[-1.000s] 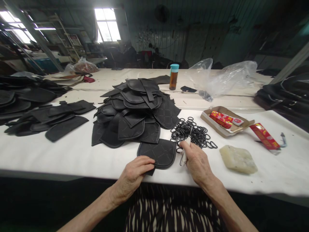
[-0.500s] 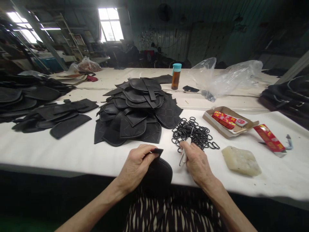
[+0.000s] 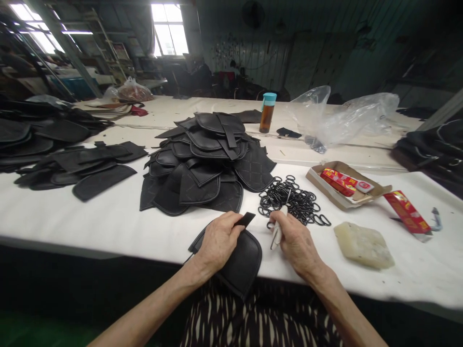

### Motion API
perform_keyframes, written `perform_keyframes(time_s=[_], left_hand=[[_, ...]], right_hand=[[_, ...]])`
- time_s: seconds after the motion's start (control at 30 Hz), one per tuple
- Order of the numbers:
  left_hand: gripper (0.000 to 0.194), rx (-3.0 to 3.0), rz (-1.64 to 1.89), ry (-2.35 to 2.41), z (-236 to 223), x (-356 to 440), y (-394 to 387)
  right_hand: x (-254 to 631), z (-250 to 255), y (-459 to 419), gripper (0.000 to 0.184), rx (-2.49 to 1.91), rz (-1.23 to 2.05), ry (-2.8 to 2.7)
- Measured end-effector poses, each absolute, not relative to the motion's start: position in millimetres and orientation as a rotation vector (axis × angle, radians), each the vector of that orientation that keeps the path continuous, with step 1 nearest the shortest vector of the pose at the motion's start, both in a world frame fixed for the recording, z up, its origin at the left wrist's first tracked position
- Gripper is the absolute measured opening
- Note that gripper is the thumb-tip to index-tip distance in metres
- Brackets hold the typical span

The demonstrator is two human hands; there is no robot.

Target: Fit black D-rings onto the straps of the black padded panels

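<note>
My left hand (image 3: 221,241) pinches the short strap (image 3: 248,220) of a black leather flap (image 3: 242,262), which overhangs the table's front edge. In my right hand (image 3: 297,241) is a thin metal tool with a white-wrapped handle (image 3: 277,233). Its slim tip points away from me over a heap of black metal rings (image 3: 289,200). One ring lies by my right fingertips; I cannot tell whether they touch it. Beyond my left hand rises a pile of similar black flaps (image 3: 197,180), some with straps lying across them.
More black pieces (image 3: 103,166) lie at the left. On the right are an open cardboard box (image 3: 331,197) with red packets, another red box (image 3: 408,212) and a yellowish block (image 3: 364,245). A bottle (image 3: 266,115) and clear plastic bags (image 3: 354,118) stand farther back.
My left hand has moved slightly right and turned the flap, so more of its face shows, lying on the table edge. My right hand has barely moved, still holding the tool.
</note>
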State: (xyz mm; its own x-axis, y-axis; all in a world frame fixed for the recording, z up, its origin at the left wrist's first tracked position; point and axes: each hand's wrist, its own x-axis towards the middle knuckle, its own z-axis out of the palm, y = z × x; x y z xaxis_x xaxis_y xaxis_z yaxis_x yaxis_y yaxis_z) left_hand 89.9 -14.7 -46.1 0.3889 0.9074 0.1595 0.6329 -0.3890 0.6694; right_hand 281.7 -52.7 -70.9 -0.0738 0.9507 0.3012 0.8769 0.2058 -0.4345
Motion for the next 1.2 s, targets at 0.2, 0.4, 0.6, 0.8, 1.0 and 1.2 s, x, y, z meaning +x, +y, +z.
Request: perform_keyframes(time_s=[0.2, 0.4, 0.6, 0.8, 1.0, 1.2], left_hand=[[0.017, 1.994, 0.704, 1.319, -40, 91, -16], [0.018, 1.810, 0.695, 1.285, -45, 99, -25], [0.019, 1.691, 0.686, 1.243, -52, 111, -30], [0.017, 1.647, 0.681, 1.238, -54, 115, -29], [0.017, 1.634, 0.686, 1.237, -53, 116, -31], [0.019, 1.614, 0.683, 1.230, -55, 114, -30]], right_hand=[[283, -58, -44, 0.048, -1.702, 0.336, -2.037], [289, -60, -50, 0.036, -1.749, 0.420, -1.959], [295, -65, -71, 0.021, -1.787, 0.452, -1.812], [293, -67, -78, 0.018, -1.858, 0.422, -1.700], [289, -62, -69, 0.026, -1.872, 0.460, -1.713], [286, -58, -72, 0.020, -1.868, 0.475, -1.679]])
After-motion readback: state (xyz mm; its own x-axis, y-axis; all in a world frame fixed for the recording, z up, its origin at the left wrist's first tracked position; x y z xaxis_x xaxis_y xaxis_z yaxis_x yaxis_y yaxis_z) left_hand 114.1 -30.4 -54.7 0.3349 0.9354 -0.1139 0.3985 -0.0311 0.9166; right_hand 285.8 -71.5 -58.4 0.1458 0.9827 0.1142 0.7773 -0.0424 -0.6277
